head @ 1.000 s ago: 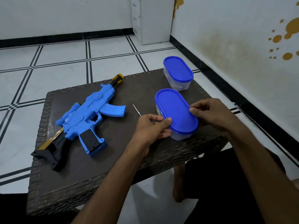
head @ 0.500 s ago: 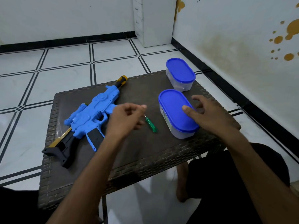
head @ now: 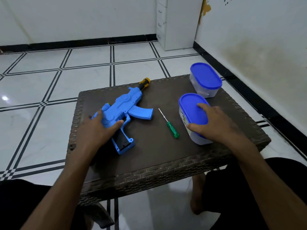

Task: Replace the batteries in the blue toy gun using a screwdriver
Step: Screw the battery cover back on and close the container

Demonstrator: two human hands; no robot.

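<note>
Head view: left hand (head: 99, 128) now grips toy gun (head: 126, 105); right hand (head: 214, 123) clasps container (head: 191, 107).

Both forearms (head: 69, 185) are bare, no sleeves, watch or rings showing; black shorts (head: 265, 188) cover the thighs, and 1 foot (head: 196, 201) is bare.
</note>
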